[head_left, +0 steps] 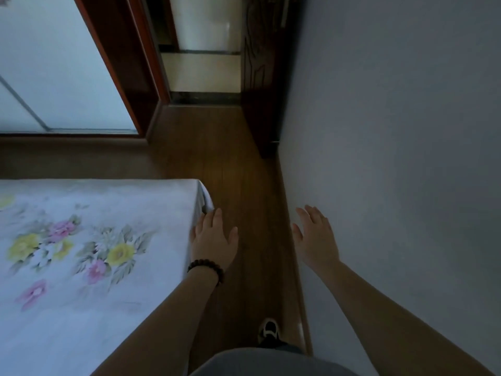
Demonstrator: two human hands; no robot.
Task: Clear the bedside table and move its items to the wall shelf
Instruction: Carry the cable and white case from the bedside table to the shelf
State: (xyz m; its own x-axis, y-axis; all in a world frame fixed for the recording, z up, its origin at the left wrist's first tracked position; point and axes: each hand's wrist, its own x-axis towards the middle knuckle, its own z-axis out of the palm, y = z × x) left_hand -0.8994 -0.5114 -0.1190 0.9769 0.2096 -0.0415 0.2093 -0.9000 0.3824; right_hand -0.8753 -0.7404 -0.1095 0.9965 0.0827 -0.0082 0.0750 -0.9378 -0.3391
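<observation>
My left hand (214, 241) hangs over the wooden floor beside the corner of the bed, fingers straight and holding nothing; a dark bead bracelet sits on its wrist. My right hand (315, 237) is stretched forward close to the grey wall, fingers spread, empty. Neither the bedside table nor the wall shelf is in view, and none of the table's items show.
A bed (89, 256) with a white floral sheet fills the left. A narrow strip of wooden floor (244, 172) runs between bed and grey wall (393, 131) toward an open dark wooden door (260, 77) and doorway. A mirrored wardrobe (54, 63) stands at far left. My shoe (269, 331) shows below.
</observation>
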